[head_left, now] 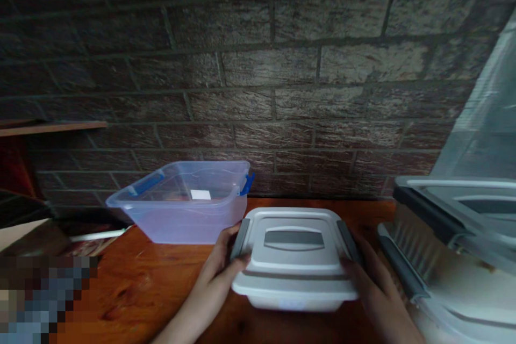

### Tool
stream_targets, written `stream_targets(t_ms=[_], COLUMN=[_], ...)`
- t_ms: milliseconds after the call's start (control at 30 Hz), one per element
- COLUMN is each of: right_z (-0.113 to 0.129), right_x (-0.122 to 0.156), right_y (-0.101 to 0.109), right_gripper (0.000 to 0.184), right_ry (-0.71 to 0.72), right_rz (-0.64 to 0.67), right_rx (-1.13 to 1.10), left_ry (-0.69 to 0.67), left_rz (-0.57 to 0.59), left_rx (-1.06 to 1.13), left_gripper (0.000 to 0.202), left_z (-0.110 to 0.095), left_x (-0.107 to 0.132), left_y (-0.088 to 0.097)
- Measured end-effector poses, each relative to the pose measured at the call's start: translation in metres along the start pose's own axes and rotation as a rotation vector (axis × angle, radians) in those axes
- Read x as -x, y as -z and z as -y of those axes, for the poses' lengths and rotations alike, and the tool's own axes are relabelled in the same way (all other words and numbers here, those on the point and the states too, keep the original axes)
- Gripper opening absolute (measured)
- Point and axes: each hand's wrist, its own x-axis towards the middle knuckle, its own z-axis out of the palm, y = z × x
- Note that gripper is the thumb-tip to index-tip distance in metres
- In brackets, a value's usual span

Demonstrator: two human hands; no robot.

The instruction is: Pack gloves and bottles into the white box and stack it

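A small lidded storage container (294,263) with a white lid and grey side latches is between my two hands, above or on the wooden table; I cannot tell whether it touches the wood. My left hand (223,263) grips its left side, thumb over the lid's edge by the latch. On the opposite side my right hand (371,274), a little blurred, holds it with the thumb on the lid's rim. Behind and to the left stands a clear bluish plastic bin (181,220), lidless, with blue handles and a small white piece showing inside.
Larger lidded containers (459,247) are stacked at the right. The brown wooden table (124,290) runs up to a dark brick wall (258,64). At far left are a wooden shelf (52,128) and a cardboard box (36,239). A translucent sheet (484,113) hangs at right.
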Motion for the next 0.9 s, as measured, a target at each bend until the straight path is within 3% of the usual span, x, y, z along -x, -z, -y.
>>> stream_targets(t_ms=[133,267,433,633,800,900], right_z=[-0.003,-0.001,0.001,-0.016,-0.024,-0.017], right_x=[-0.006,-0.007,-0.007,-0.011,-0.016,-0.023], right_y=[-0.005,-0.008,-0.004,0.002,0.001,-0.006], right_gripper=[0.073,0.073,0.069,0.072,0.072,0.066], right_ry=[-0.027,-0.035,-0.014,-0.009,-0.045,-0.151], right_rz=[0.022,-0.005,0.025,0.037,0.009,-0.026], right_rx=[-0.172,-0.119,-0.03,-0.018,-0.192,-0.481], left_ry=[0.059,0.063,0.09,0.095,0.059,0.113], left_rz=[-0.067,-0.103,-0.04,-0.021,0.046,-0.028], left_rx=[0.092,0.061,-0.05,-0.054,0.169,0.413], left_gripper=[0.07,0.077,0.079,0.076,0.074,0.064], left_z=[0.018,0.033,0.027,0.02,0.017,0.01], left_x=[-0.01,-0.013,-0.011,-0.009,-0.014,-0.02], left_y=[0.0,0.002,0.009,0.011,0.005,-0.005])
